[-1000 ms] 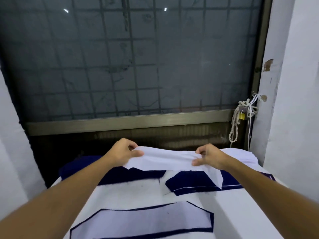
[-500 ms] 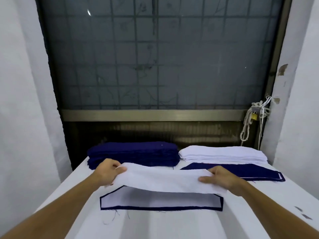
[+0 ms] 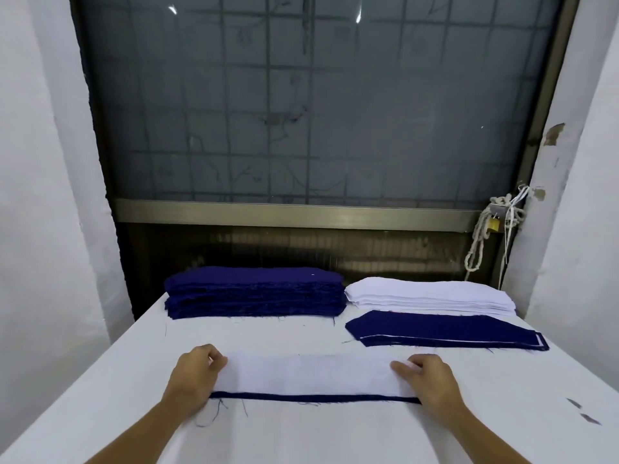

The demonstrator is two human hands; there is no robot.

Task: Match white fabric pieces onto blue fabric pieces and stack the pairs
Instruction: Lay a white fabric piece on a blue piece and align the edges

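You're bringing the white piece (image 3: 308,373) down onto the blue piece (image 3: 311,397) in the lower centre. Half a sec ago it was hanging above, now it's lying flat w/ only a blue strip showing along the near edge. L hand (image 3: 196,373) is still pinching the left end; R hand (image 3: 432,380) is sitting on the right end – pinch or press, can't tell. Pair's looking matched, so it's prob. going to the paired stack (image 3: 445,331) mid-right next.
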